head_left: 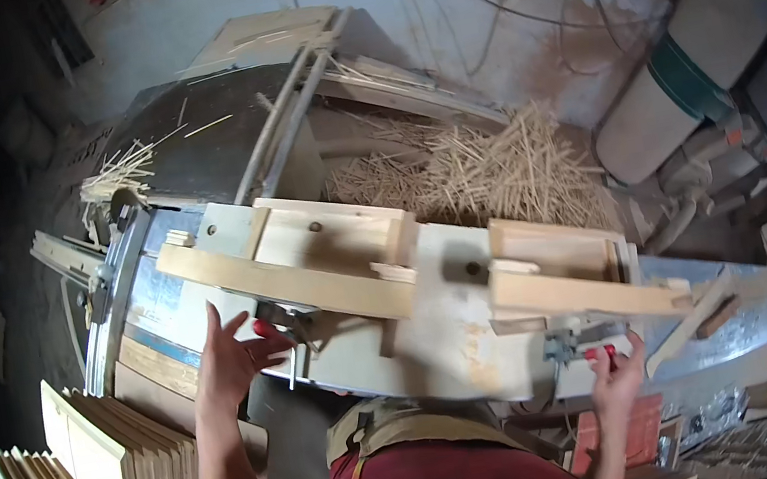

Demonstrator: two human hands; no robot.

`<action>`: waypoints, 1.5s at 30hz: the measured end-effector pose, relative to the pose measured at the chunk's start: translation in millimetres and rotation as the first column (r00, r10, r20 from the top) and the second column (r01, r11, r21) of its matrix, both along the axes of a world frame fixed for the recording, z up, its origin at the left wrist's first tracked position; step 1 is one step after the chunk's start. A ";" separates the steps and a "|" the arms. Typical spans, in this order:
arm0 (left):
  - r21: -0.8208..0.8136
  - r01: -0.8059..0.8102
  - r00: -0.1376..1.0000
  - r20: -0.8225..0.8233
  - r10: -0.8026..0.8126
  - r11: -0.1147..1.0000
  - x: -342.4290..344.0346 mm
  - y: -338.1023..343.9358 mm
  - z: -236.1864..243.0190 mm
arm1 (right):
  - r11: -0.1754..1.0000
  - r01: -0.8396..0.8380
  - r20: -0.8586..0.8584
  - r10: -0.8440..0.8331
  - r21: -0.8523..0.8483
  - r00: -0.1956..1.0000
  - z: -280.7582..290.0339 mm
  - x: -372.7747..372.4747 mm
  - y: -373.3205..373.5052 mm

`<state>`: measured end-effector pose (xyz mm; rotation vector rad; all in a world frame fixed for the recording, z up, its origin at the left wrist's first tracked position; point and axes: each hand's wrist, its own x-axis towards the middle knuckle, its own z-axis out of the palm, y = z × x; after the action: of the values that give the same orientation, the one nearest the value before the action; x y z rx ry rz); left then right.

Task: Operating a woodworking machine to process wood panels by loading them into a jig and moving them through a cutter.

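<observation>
A pale board (458,318) with a wooden jig on it lies across the machine table in front of me. Its left section holds a long light wooden strip (284,281), and a second wooden strip (585,292) lies along the right section. My left hand (233,358) is open, its fingers spread beside the red-tipped handle of a toggle clamp (289,328) at the board's near edge; whether they touch it is unclear. At the right, the fingers of my right hand (620,377) close round the red handle of another toggle clamp (564,345).
Behind the board lies a heap of thin wood offcuts (503,164). A stack of wooden panels (122,466) stands at the lower left. Dust-collector bags (692,51) rise at the back right, with cables (506,1) hanging on the wall. A red box (629,432) sits beside my right forearm.
</observation>
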<state>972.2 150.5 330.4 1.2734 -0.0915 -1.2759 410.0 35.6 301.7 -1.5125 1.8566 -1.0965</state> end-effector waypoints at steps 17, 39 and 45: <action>0.085 0.076 0.986 0.141 -0.087 0.993 64.0 167.8 -65.3 | 0.130 -0.715 -0.260 0.962 0.688 -0.076 -156.0 484.8 -346.3; -0.635 -0.515 0.483 0.340 0.807 0.576 -39.3 243.2 59.5 | -0.204 -0.881 0.045 0.968 -0.426 -0.246 178.5 709.3 76.5; -0.467 -0.843 0.119 0.324 0.938 0.268 -40.3 353.5 33.8 | -0.462 -0.844 0.061 0.867 -0.270 -0.494 92.2 741.7 279.4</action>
<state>931.9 504.0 364.1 1.1506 0.1673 0.2553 1151.7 315.0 393.9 -1.9471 -0.4367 -0.2151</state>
